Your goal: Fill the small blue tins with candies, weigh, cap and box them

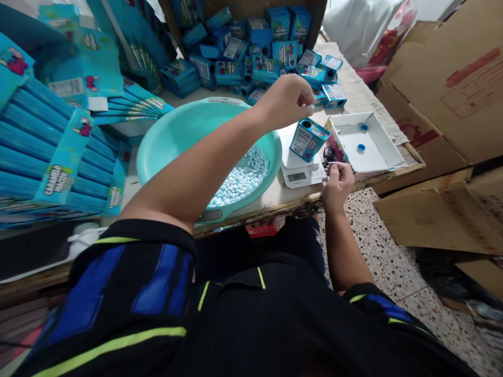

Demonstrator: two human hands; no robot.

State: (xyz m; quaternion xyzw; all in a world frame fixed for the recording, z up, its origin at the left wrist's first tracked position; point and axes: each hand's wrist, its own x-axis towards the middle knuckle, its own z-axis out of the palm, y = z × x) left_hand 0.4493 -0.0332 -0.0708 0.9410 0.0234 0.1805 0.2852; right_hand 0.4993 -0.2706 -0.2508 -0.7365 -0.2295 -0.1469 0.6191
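My left hand point(290, 99) reaches across the basin with fingers pinched on a few pale candies point(309, 107). Just below it, a blue candy box point(308, 140) with a round hole in its top stands on a white digital scale point(297, 177). My right hand point(338, 184) is closed beside the scale's right edge; a small pale-blue sliver shows at its fingertips, too small to name. Under my left forearm is a turquoise basin point(165, 136), with many pale blue and white candies point(245, 178) heaped in its right part.
Several similar blue boxes point(265, 68) are piled at the back. Flat blue cartons point(58, 152) stack at the left. On the right, a shallow white tray point(383, 141) holds two blue caps point(360, 148), with a black object point(329, 153) beside it. Cardboard boxes point(444, 204) stand beyond the table edge.
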